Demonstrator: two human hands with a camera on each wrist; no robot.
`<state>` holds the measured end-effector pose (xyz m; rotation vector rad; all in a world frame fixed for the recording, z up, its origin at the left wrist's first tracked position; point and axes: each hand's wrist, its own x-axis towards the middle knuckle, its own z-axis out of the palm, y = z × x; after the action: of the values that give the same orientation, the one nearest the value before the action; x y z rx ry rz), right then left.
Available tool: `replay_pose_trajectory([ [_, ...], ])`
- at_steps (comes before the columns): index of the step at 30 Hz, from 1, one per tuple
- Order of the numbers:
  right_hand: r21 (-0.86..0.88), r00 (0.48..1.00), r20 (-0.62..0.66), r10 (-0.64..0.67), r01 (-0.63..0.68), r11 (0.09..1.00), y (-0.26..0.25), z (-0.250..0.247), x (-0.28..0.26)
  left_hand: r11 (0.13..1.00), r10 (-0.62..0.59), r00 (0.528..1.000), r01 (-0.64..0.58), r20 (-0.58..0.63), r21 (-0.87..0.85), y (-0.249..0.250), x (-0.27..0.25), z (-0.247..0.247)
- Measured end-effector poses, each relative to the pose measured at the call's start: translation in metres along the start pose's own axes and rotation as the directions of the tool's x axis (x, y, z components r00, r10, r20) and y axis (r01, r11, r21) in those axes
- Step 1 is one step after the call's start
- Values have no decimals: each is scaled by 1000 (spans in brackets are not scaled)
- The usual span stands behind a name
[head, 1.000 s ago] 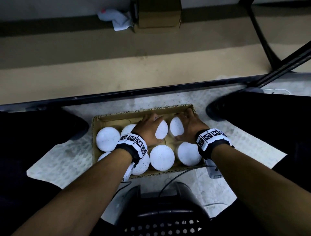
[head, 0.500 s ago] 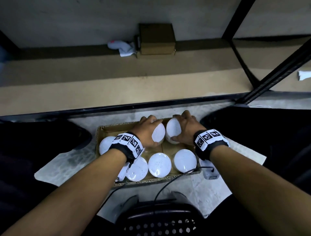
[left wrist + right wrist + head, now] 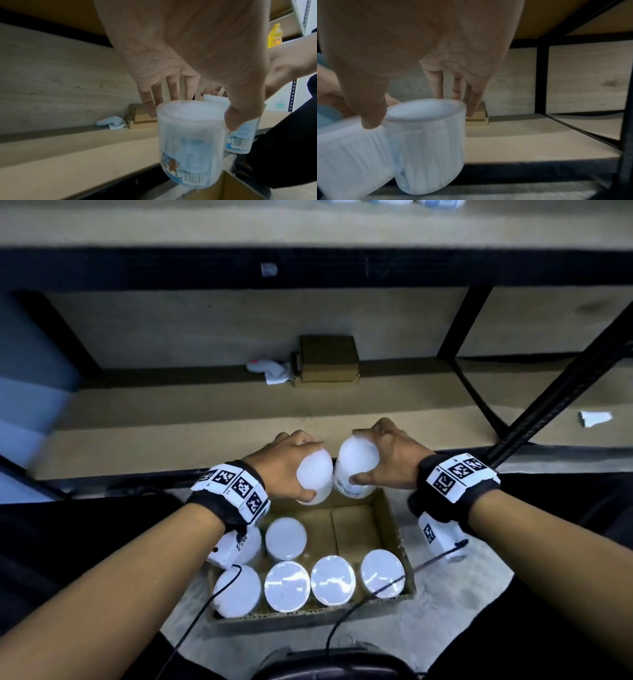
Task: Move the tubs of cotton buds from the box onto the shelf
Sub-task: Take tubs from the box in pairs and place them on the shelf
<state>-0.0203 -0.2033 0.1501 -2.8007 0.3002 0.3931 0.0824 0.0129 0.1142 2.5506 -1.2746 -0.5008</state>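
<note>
My left hand (image 3: 291,467) grips one white-lidded tub of cotton buds (image 3: 315,479) by its top, and my right hand (image 3: 383,463) grips a second tub (image 3: 356,470). Both tubs hang side by side, touching, above the far end of the cardboard box (image 3: 352,529). In the left wrist view the left tub (image 3: 190,143) shows a blue label and barcode. In the right wrist view the right tub (image 3: 428,143) is blurred. Several more tubs (image 3: 332,580) stand in the box. The wooden shelf (image 3: 171,440) lies just beyond the hands.
A small cardboard box (image 3: 329,362) and a crumpled white cloth (image 3: 270,371) sit at the back of the shelf. Black frame posts (image 3: 561,392) rise on the right. A scrap of white paper (image 3: 594,417) lies on the shelf at far right. Cables cross the box's near edge.
Both hands have lifted their tubs up out of the box, toward the shelf. The head view has tilted up, so more of the shelf and an upper board show.
</note>
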Motion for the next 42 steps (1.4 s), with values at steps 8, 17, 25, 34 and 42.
replay_pose_trajectory([
  [8, -55, 982, -114, -153, 148, 987, -55, -80, -18, 987, 46, 994, -31, -95, 159, 7, -37, -99],
  [17, -74, 868, -306, -390, 387, 919, -127, -182, -35, 961, 60, 963, 15, -263, 276, 6, -96, -216],
  [25, 73, 814, -402, -420, 485, 871, -176, -249, -30, 954, 48, 908, 82, -415, 289, 8, -137, -308],
  [34, 103, 787, -459, -412, 507, 855, -209, -287, -2, 946, 50, 897, 99, -440, 310, -15, -134, -365],
  [42, 104, 793, -484, -369, 471, 876, -227, -294, 36, 961, 15, 879, 119, -477, 251, -43, -105, -389],
])
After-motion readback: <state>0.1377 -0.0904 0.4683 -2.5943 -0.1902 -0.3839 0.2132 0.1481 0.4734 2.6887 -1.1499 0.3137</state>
